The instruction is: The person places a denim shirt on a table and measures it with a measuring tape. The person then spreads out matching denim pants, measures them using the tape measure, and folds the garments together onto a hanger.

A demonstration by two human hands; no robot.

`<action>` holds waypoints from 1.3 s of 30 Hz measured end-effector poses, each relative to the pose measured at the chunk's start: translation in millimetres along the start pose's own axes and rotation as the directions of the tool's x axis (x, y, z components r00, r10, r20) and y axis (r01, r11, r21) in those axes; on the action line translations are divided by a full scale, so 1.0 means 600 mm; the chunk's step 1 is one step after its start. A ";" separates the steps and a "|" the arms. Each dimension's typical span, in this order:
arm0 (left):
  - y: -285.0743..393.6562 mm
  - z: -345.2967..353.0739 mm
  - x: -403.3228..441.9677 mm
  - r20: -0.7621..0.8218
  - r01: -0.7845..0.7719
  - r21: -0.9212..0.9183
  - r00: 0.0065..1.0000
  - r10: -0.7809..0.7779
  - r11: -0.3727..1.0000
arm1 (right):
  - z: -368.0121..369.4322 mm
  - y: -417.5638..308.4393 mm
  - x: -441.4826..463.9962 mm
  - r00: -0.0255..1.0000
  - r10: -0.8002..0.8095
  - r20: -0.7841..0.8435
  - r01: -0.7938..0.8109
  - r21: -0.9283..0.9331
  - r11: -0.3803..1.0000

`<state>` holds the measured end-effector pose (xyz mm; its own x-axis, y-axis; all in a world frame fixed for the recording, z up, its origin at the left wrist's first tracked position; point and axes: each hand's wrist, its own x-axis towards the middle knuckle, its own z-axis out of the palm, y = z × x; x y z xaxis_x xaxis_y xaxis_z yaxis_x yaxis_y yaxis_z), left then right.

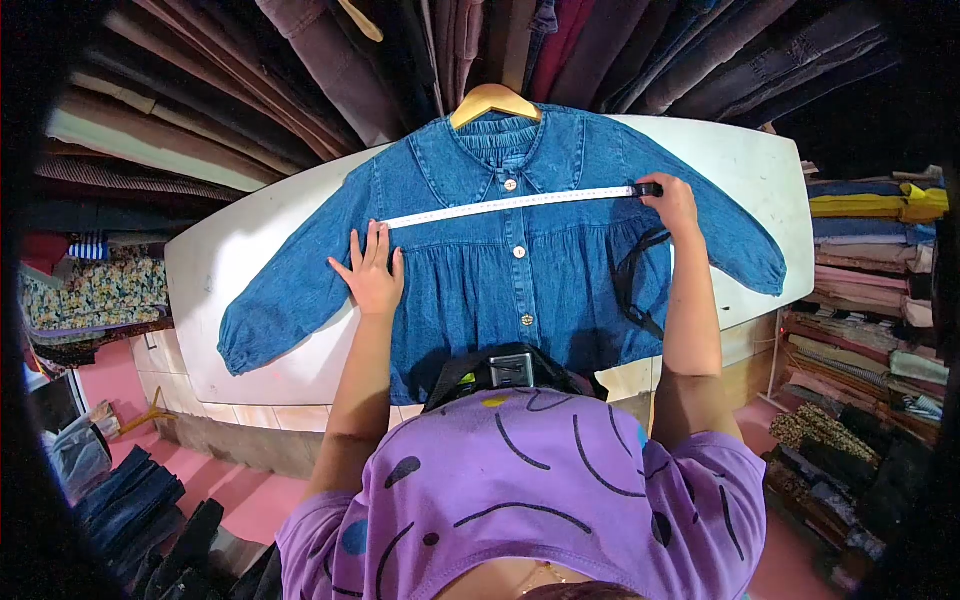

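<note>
We have the measuring tape (pixel 440 214) drawn across the denim blouse (pixel 450 290) on the white bench (pixel 740 150), our left hand (pixel 374 285) spread wide at its end, our right hand (pixel 676 208) gripping its case (pixel 648 189), which seems to call for steady tension.

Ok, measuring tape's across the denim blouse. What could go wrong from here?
The tape's far end sits under the left hand's fingers; if they slip, the reading could be off. The black strap looping over the blouse near the right hand might snag. Tugging the tape could also shift the gathered fabric.
</note>
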<state>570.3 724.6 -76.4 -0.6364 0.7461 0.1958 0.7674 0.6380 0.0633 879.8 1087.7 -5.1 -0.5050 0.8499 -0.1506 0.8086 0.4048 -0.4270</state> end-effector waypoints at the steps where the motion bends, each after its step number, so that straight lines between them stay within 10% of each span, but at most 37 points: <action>1: 0.000 0.000 0.000 -0.001 -0.001 0.000 1.000 0.001 1.000 | 0.000 0.002 0.001 1.000 -0.003 0.003 0.003 0.010 1.000; 34: 0.000 -0.008 -0.001 0.056 0.016 -0.015 0.998 -0.015 1.000 | 0.001 -0.003 -0.013 1.000 -0.011 -0.028 0.012 0.026 1.000; 39: -0.011 -0.001 -0.008 -0.010 0.061 -0.248 0.998 -0.066 0.967 | 0.001 -0.002 -0.038 0.987 -0.088 -0.132 0.088 -0.006 0.996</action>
<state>568.0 716.8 -77.3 -0.6848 0.7004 0.2009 0.7222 0.6156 0.3156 889.9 1067.5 -1.9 -0.5299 0.8481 0.0069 0.7628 0.4801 -0.4331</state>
